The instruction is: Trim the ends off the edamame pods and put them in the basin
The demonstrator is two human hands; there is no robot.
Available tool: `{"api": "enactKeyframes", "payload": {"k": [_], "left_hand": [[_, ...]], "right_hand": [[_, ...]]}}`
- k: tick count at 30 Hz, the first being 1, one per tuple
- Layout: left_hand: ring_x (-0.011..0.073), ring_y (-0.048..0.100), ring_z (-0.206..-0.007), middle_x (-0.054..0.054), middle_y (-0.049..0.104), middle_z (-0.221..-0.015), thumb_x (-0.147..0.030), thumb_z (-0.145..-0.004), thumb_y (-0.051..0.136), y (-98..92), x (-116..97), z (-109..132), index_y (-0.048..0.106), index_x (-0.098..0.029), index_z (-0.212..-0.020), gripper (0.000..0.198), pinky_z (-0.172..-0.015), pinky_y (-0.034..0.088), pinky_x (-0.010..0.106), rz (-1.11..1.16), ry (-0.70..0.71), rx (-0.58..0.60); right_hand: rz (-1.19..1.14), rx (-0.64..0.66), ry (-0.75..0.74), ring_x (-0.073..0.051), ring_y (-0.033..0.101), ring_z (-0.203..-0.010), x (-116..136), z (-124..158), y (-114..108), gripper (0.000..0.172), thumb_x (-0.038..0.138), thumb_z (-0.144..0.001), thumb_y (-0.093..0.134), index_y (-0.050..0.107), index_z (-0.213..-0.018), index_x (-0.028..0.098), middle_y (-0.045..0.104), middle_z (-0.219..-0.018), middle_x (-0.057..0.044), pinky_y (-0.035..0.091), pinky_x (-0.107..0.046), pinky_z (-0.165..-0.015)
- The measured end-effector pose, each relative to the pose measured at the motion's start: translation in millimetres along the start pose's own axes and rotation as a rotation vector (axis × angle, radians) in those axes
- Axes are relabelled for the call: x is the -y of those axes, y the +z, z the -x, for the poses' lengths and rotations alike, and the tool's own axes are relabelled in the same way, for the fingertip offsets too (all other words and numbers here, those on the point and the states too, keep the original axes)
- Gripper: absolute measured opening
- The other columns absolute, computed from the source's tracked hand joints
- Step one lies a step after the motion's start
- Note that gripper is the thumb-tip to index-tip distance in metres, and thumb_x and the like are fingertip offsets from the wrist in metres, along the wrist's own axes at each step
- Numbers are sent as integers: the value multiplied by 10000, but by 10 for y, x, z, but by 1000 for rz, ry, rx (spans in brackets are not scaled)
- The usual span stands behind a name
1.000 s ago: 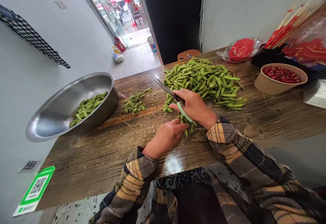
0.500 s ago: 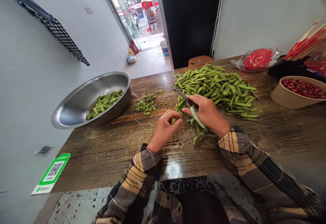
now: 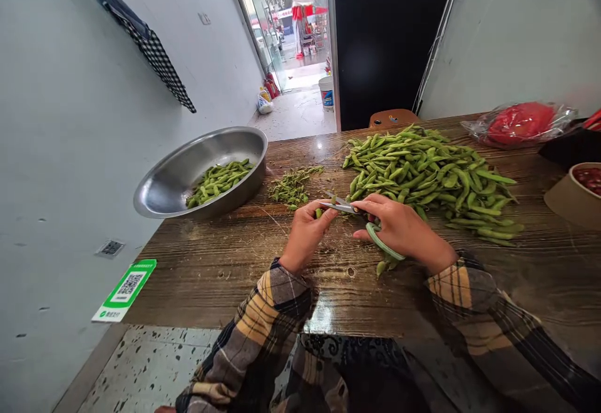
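My left hand [image 3: 306, 233] pinches a green edamame pod [image 3: 319, 213] over the middle of the wooden table. In my right hand [image 3: 401, 225] is a pair of scissors [image 3: 340, 206] with pale green handles; their blades are parted and reach to the fingertips of my left hand, at the pod. Under and beyond my right hand spreads a large heap of edamame pods [image 3: 422, 169], a few of them lying below the handles. Small trimmed bits [image 3: 293, 188] form a little pile past my left hand.
At the left edge a tilted steel basin [image 3: 154, 194] holds more pods. A red item in clear plastic [image 3: 521, 124] and a paper bowl of dark red pieces [image 3: 570, 200] are at the right. A green QR code card [image 3: 126, 291] sits at the table's left corner.
My right hand has brought the scissors down and across to the left hand, the blades now at the pod. The view has turned slightly left.
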State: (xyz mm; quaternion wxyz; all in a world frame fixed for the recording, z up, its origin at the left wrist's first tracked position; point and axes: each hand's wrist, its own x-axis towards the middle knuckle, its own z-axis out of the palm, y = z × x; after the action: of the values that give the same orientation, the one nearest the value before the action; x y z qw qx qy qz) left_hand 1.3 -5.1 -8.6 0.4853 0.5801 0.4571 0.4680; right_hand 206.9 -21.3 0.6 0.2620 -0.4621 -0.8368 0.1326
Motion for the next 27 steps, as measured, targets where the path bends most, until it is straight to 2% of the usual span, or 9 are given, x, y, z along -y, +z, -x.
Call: {"api": "enactKeyframes", "payload": {"k": [2,4,8,12,15,17,23,27], "left_hand": [[112,547,-683,2,646,-748,-337,-750,716,16,12,-6,720,-175,-871,203,-642,417,226,-102,93,-8],[138,584,-808,26,677,-852,-293,-747,715,36,25,-14,725,-173,-819,140,-763,439,249,-161,161,6],[148,592,-826,28,677,-853,-286,-759,697,56,36,-16,731,-176,-805,124,-802,443,262,-155,145,47],[123,542,-716,3,649,-757,-305,-734,718,25,7,3,739,-171,-816,158,-669,416,229,-81,34,49],[76,401,-544,-26,561,-621,-352,-719,734,-13,-22,13,738,-148,-835,235,-511,300,208,-28,-68,96],[57,332,-497,-41,518,-585,-373,-707,749,-37,-24,8,724,-141,-821,259,-475,242,208,20,-99,105],[35,287,-448,-76,414,-551,-342,-681,783,-127,11,-60,662,-156,-841,274,-407,176,184,317,-128,-68],[25,339,-456,-60,481,-632,-324,-675,788,-180,-12,-91,580,-156,-834,310,-383,208,151,552,-169,-86]], "right_hand": [[8,11,-18,-184,601,-781,9,0,16,497,388,-782,723,586,-1225,209,625,-1002,-54,440,-287,-659],[23,14,-32,-189,600,-782,22,0,35,505,390,-770,734,588,-1215,201,622,-999,-56,438,-291,-658],[63,-5,-40,-199,598,-777,41,1,71,494,404,-775,728,589,-1201,196,621,-978,-58,434,-297,-651],[88,0,-44,-197,616,-767,22,3,79,388,411,-833,665,611,-1167,220,632,-950,-53,434,-288,-640],[80,17,-54,-206,638,-817,-1,-1,59,356,409,-849,648,626,-1153,223,651,-991,-65,443,-286,-663],[68,22,-49,-209,643,-840,-10,-6,41,353,408,-851,647,632,-1150,221,657,-995,-67,447,-286,-675],[76,-91,55,-203,632,-802,-12,-13,28,430,398,-850,647,588,-1227,201,655,-1020,-72,450,-288,-643],[45,-146,66,-204,627,-800,-8,-9,51,470,399,-821,679,573,-1240,211,643,-1038,-75,468,-296,-643]]}}
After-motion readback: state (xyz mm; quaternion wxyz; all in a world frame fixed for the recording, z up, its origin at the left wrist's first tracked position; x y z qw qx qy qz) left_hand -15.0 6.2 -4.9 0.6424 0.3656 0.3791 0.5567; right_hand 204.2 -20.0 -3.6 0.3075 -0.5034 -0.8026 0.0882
